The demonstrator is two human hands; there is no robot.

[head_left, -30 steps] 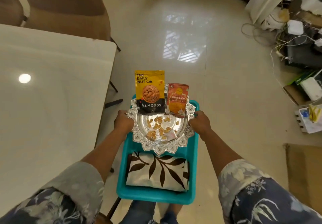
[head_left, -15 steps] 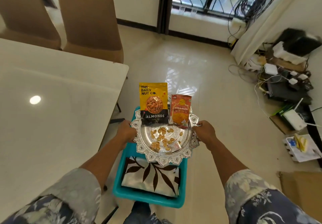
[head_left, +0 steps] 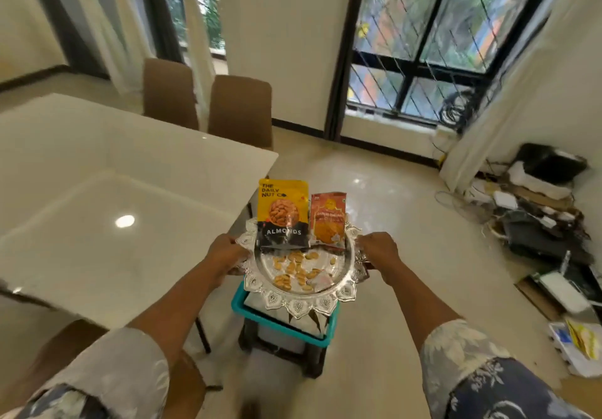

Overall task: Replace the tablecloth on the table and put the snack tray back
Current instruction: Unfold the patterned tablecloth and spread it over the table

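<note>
Silver tray (head_left: 298, 306) of snacks hangs over the teal basket (head_left: 286, 326) beside the table (head_left: 97, 174); my left hand (head_left: 224, 255) and right hand (head_left: 379, 250) each grip its rim. Putting-back step, I judge: next, carry it level onto the table.

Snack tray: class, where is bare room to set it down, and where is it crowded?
The white table is bare from the brown chairs to its near edge. Crowded: the teal basket holds folded cloth; boxes and cables clutter the right wall.

Left grip (head_left: 224, 254), right grip (head_left: 379, 250), curled, arms outstretched
</note>
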